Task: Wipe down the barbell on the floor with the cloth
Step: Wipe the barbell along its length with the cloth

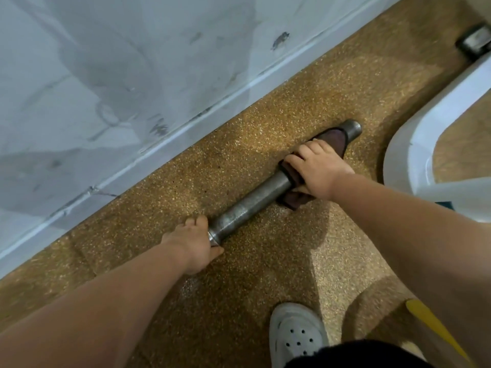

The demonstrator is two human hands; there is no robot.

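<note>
Barbell [252,205]: scuffed steel cylinder, brown cloth [336,136]

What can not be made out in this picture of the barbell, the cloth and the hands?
All in the head view:
The barbell: the stretch under the cloth and the right hand is covered.
Its near end: hidden behind the left hand gripping it.
Its underside: faces the floor.
The dark metal thing, top right: cut off by the picture edge.
</note>
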